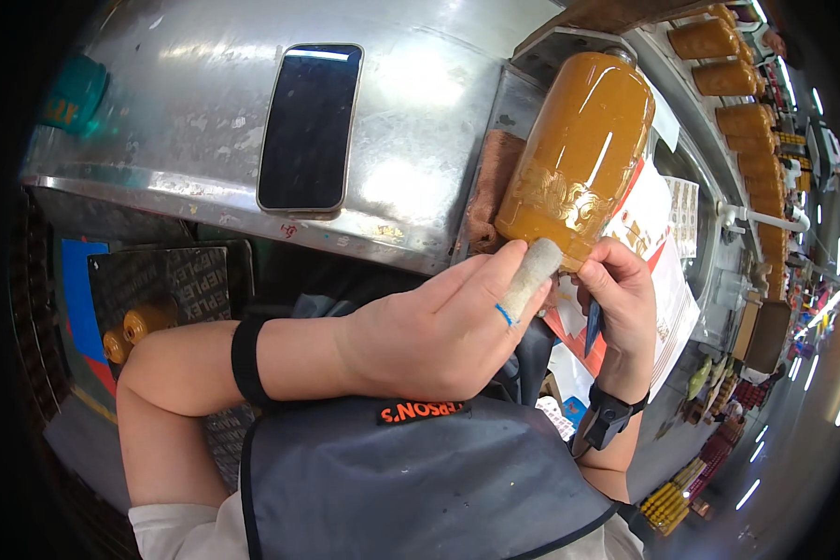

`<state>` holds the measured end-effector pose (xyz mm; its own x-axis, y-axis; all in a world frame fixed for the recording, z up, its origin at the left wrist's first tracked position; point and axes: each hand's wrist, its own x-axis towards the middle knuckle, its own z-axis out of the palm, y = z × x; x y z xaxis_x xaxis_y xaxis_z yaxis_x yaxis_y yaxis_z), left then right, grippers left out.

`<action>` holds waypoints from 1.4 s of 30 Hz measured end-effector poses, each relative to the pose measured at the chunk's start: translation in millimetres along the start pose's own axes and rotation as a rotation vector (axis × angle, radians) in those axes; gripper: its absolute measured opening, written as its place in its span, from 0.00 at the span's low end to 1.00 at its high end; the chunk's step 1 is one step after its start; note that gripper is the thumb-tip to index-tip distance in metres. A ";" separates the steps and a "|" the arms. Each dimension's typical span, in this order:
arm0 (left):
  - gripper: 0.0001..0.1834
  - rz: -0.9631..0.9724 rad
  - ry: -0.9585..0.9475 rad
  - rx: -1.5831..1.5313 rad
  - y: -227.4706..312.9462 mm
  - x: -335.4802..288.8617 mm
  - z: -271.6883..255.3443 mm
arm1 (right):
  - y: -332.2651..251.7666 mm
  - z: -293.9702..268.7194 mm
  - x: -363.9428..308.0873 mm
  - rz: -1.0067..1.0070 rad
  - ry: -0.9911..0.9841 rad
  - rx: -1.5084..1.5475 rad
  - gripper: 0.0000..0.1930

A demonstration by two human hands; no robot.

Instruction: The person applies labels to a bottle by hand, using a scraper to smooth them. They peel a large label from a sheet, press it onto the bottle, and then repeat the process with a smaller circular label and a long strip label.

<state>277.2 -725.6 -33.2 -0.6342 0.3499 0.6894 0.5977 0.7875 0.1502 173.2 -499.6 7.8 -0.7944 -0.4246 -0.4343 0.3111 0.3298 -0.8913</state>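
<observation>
I see the amber jar (579, 140) just ahead of the wearer's two hands, its neck pointing up and away to the right and its base turned back toward the fingers. The left hand (439, 331) meets the lower edge of the base, its fingers bent and drawn close together; one of them wears a pale finger sleeve (536, 266) with a blue band, and its tip sits against the jar. I cannot tell whether that hand grips or only steadies it. On the other side of the base, the right hand (625, 289) has thumb and forefinger brought near each other at the jar's edge; whether they pinch the glassy rim or something small, I cannot make out. A thin dark blue piece (593, 327) shows just below those fingers, partly hidden. The jar's raised pattern, near the base, is the part closest to both hands. To the left of the jar I can see a brown cloth (495, 187), and beyond that the metal worktop (420, 84) carries a dark-screened phone (310, 131), well apart from the hands. Printed papers (667, 280) lie to the right of the jar, near the right hand.
</observation>
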 end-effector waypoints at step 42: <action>0.34 -0.167 -0.097 -0.126 -27.0 55.7 15.2 | 0.3 3.6 1.1 -0.145 -0.042 0.082 0.08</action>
<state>218.3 -719.7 -9.6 -0.7700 0.2718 0.5773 0.5331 0.7712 0.3480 174.3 -503.0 6.6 -0.8124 -0.4979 -0.3034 0.2372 0.1932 -0.9521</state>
